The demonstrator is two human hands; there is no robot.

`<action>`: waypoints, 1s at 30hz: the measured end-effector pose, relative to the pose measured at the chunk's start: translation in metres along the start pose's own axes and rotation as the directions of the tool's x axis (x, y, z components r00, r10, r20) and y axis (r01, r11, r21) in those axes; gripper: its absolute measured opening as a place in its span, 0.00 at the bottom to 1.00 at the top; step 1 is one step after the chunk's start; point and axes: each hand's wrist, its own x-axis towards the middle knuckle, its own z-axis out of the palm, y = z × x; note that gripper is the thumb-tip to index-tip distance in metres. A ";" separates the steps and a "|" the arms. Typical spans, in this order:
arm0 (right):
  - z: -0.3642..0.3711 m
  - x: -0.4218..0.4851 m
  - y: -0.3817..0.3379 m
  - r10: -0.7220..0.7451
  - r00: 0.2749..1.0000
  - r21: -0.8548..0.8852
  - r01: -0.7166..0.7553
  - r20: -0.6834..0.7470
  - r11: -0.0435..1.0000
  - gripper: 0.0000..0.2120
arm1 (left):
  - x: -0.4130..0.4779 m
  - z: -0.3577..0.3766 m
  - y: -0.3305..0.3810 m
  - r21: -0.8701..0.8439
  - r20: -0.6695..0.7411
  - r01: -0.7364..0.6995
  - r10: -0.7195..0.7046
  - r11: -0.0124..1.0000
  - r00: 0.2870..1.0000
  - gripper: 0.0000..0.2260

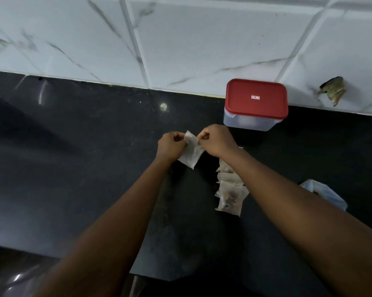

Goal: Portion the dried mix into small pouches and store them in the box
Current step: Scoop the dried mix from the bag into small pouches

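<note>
Found left grip (172,142) closed on the upper left edge of one small pouch (190,155), fingers curled, pinching. Found right grip (215,140) pinching the upper right edge of the same pouch, fingers likewise curled. Counted two grips on one pouch. Judged it lifted off the black worktop (73,168), tilted, with the pinched end farthest from the camera. Could not tell its contents: translucent, pale, blurred.

Located one box (253,123) at the back of the worktop, against the tiled wall (202,39), beyond and right of both grips, near them but apart. Noted a clear body and one red lid (255,99) seated on top. Could not read the small label on the lid.

Counted at least four further pouches (230,189) lying on the worktop in an overlapping row, just beside and partly under the right forearm (266,174). Saw brownish dried mix (229,198) in the nearest two. Could not fix the exact number, with part of the row hidden by the forearm.

Recorded one pale plastic bag (324,194) on the worktop, right of the right forearm and well apart from the box. Noted one small pale round spot (163,106) on the worktop left of the box. Noted one broken patch (332,91) in the wall tile right of the box.
</note>
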 end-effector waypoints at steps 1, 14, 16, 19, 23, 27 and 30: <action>-0.010 -0.004 -0.001 0.035 0.999 0.065 -0.037 0.034 0.997 0.05 | -0.004 -0.001 0.003 -0.010 0.006 -0.048 0.048 0.999 0.999 0.09; -0.111 -0.123 0.040 0.323 0.919 0.743 -0.377 0.226 0.553 0.09 | -0.087 0.060 0.051 -0.005 0.185 -0.646 0.635 0.764 0.750 0.39; -0.120 -0.144 0.057 0.360 0.902 0.721 -0.413 0.240 0.556 0.10 | -0.101 0.078 0.054 -0.047 0.227 -0.653 0.645 0.756 0.730 0.38; -0.128 -0.173 0.080 0.401 0.884 0.723 -0.440 0.242 0.532 0.09 | -0.126 0.104 0.058 -0.085 0.318 -0.636 0.626 0.767 0.712 0.39; -0.131 -0.201 0.105 0.433 0.852 0.710 -0.498 0.293 0.498 0.14 | -0.151 0.132 0.056 -0.142 0.338 -0.627 0.633 0.766 0.696 0.37; -0.132 -0.229 0.125 0.432 0.823 0.790 -0.522 0.367 0.321 0.18 | -0.173 0.155 0.055 -0.200 0.338 -0.596 0.626 0.777 0.702 0.32; -0.130 -0.245 0.136 0.418 0.819 0.852 -0.495 0.393 0.168 0.21 | -0.184 0.167 0.052 -0.237 0.325 -0.561 0.609 0.793 0.724 0.29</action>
